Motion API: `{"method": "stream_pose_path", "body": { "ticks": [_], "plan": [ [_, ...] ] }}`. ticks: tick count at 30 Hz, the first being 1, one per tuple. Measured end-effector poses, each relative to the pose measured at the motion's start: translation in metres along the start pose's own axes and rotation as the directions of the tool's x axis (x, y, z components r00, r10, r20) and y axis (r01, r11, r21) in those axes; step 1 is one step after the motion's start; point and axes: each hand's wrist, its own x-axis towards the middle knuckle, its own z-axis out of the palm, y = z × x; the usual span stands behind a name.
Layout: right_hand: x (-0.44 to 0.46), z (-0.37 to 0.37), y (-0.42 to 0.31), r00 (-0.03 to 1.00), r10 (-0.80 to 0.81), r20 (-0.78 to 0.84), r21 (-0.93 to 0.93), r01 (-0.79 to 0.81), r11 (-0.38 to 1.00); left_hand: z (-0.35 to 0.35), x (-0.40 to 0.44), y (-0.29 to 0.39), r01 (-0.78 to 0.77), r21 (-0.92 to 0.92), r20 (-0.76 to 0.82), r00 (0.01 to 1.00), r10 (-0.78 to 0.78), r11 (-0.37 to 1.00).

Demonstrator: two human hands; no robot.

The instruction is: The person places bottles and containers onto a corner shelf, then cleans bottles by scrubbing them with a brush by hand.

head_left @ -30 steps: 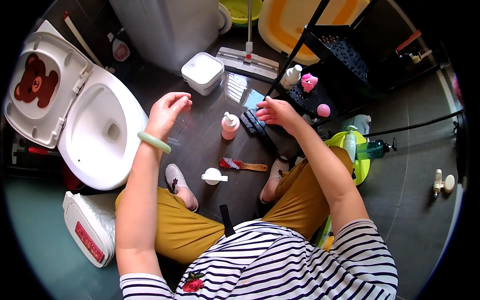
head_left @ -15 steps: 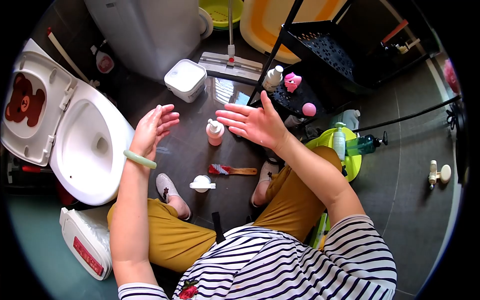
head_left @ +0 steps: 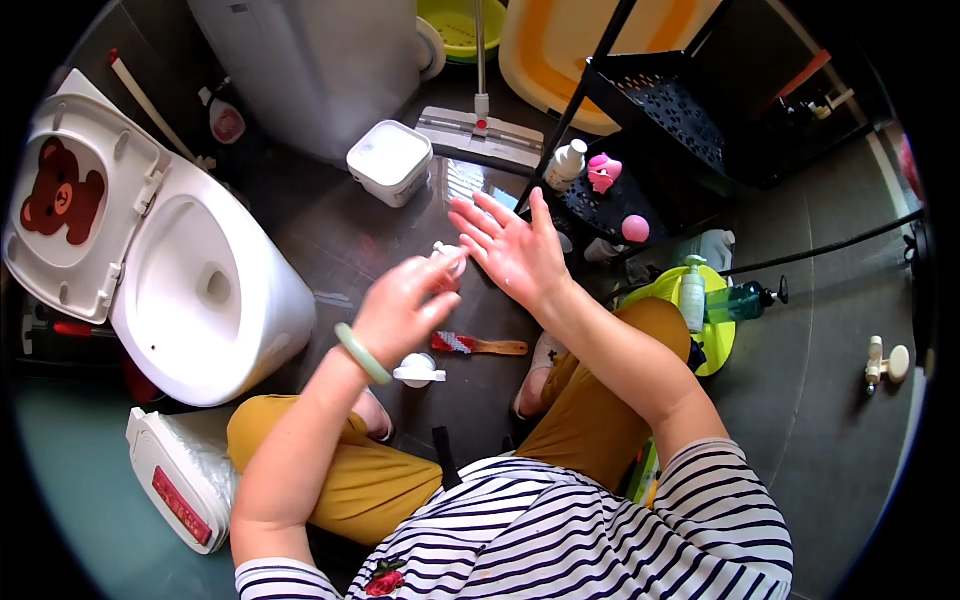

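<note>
My left hand (head_left: 408,303), with a pale green bangle on its wrist, is over the floor in front of me, palm down and slightly blurred, its fingers apart and nothing seen in them. Just right of it, my right hand (head_left: 515,250) is held palm up, fingers spread, with nothing in it. A pump bottle (head_left: 449,256) stands behind the hands, mostly hidden by my left fingers. Nearer my feet lie a brush (head_left: 480,345) with red and white bristles and a wooden handle, and a small white object (head_left: 419,371).
The open toilet (head_left: 215,290) is at the left, a lidded bin (head_left: 180,480) below it. A white tub (head_left: 391,160) and a squeegee mop (head_left: 480,133) are ahead. At the right stand a black rack (head_left: 670,110) and a lime basin (head_left: 718,345) with bottles.
My left hand has moved right, from beside the toilet to close by my right hand, and now covers much of the pump bottle. My right hand has turned palm up, fingers spread.
</note>
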Motion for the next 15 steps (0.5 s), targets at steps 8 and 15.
{"method": "stream_pose_path", "body": {
  "ticks": [8, 15],
  "plan": [
    [-0.01, 0.001, -0.002, 0.985, -0.065, -0.159, -0.28, 0.018, 0.96, 0.004, -0.004, 0.021, -0.052, 0.152, 0.184, 0.983, 0.023, 0.987],
    [-0.1, 0.037, -0.071, 0.926, -0.199, -0.319, -0.596, -0.033, 0.802, 0.001, 0.003, 0.007, -0.141, 0.196, 0.182, 0.978, 0.105, 0.97]
  ]
}}
